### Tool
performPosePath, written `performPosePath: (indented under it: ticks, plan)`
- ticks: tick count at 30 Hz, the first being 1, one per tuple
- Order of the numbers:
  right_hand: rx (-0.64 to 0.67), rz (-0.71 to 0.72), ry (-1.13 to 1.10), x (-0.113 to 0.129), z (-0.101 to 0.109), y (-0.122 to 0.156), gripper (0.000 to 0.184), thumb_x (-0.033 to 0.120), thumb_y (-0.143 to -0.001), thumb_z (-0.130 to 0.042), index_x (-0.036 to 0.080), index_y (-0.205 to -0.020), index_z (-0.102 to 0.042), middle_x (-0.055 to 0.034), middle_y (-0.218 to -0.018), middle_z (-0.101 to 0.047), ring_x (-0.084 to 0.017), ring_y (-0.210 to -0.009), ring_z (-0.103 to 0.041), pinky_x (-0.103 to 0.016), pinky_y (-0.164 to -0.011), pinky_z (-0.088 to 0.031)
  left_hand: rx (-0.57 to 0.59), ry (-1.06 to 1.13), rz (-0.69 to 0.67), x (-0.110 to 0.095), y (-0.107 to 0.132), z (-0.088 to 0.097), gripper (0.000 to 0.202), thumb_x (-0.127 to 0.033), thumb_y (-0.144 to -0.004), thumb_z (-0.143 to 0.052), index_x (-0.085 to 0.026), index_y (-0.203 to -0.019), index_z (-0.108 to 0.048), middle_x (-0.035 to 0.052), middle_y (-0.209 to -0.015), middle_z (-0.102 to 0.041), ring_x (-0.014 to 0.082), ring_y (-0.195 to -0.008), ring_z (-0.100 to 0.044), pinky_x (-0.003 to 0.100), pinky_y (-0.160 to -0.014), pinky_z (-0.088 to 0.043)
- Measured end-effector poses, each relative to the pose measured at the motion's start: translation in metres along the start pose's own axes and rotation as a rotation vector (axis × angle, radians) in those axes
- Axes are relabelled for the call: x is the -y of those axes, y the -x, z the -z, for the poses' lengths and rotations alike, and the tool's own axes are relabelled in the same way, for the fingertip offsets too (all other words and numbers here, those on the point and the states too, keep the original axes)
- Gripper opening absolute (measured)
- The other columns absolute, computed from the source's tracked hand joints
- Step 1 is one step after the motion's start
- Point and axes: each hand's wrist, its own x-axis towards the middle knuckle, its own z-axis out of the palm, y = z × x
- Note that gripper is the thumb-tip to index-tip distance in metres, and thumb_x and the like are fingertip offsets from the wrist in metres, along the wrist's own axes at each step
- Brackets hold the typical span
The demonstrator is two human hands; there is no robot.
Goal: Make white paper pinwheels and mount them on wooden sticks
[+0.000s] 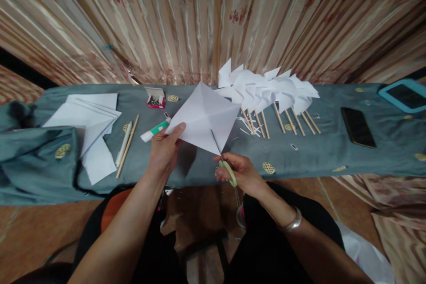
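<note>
My left hand (165, 147) pinches the left corner of a creased white paper square (203, 115) and holds it up over the table's front edge. My right hand (240, 172) is closed around the pale green handles of a pair of scissors (222, 158). The blades point up into the lower edge of the paper. A silver bangle sits on my right wrist.
A teal cloth (316, 155) covers the long table. On it lie a stack of white paper (87, 117), wooden sticks and a pencil (126, 144), a glue stick (155, 130), a red pin box (155, 98), several finished paper pinwheels (266, 91), a phone (358, 127) and a blue-cased tablet (404, 94).
</note>
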Motion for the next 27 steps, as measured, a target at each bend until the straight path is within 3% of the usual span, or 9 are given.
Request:
performPosePath:
  ticks: [16, 27]
  plan:
    - [-0.01, -0.019, -0.054, 0.0037, -0.0027, -0.0005, 0.044, 0.04, -0.051, -0.086, 0.018, -0.08, -0.062, 0.0055, -0.054, -0.064, -0.008, -0.046, -0.057, -0.021, -0.046, -0.044, -0.009, 0.017, -0.01, -0.0009, 0.0007, -0.0008, 0.024, -0.024, -0.058, -0.083, -0.018, -0.078, -0.071, 0.0053, -0.09, -0.074, 0.0229, -0.091, -0.069, 0.034, -0.081, -0.056]
    - [-0.02, 0.005, -0.005, 0.002, -0.0014, -0.0001, 0.047, 0.045, -0.054, -0.084, 0.017, -0.084, -0.062, 0.0038, -0.055, -0.064, -0.009, -0.048, -0.056, -0.021, -0.047, -0.044, 0.002, 0.027, 0.0, -0.0005, 0.0017, -0.0028, 0.024, -0.023, -0.057, -0.083, -0.017, -0.077, -0.071, 0.0053, -0.087, -0.075, 0.0229, -0.088, -0.07, 0.034, -0.081, -0.057]
